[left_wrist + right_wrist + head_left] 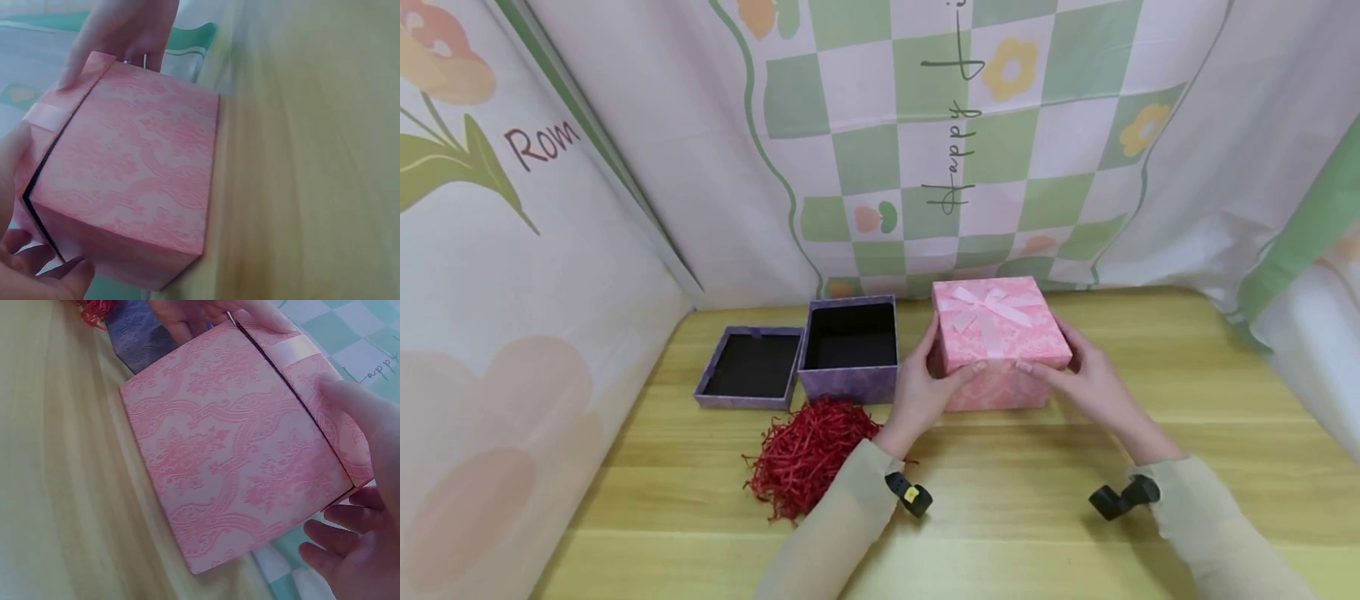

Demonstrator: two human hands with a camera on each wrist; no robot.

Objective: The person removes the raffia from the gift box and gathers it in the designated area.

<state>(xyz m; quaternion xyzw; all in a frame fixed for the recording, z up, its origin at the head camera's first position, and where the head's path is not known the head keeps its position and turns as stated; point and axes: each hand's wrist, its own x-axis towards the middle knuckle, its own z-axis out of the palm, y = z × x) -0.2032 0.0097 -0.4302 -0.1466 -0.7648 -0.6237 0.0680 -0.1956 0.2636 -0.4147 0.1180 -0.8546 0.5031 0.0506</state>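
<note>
A pink patterned gift box (1000, 393) stands upright on the table, its lid (1039, 337) on top with a pale ribbon bow (988, 310). My left hand (921, 390) grips the lid from the left, thumb on the front rim and fingers along the side. On the right side my right hand (1090, 379) holds the lid likewise, its thumb (353, 400) lying on the front rim. In both wrist views a thin dark line runs between the lid and the box body (131, 150). What is inside the box is hidden.
Left of the pink box stands an uncovered purple box (850, 383) with a black inside. Its purple lid (748, 402) lies upturned farther left. A heap of red shredded paper (812, 454) sits in front, close to my left forearm. A patterned curtain (925, 167) hangs behind the table (1000, 517).
</note>
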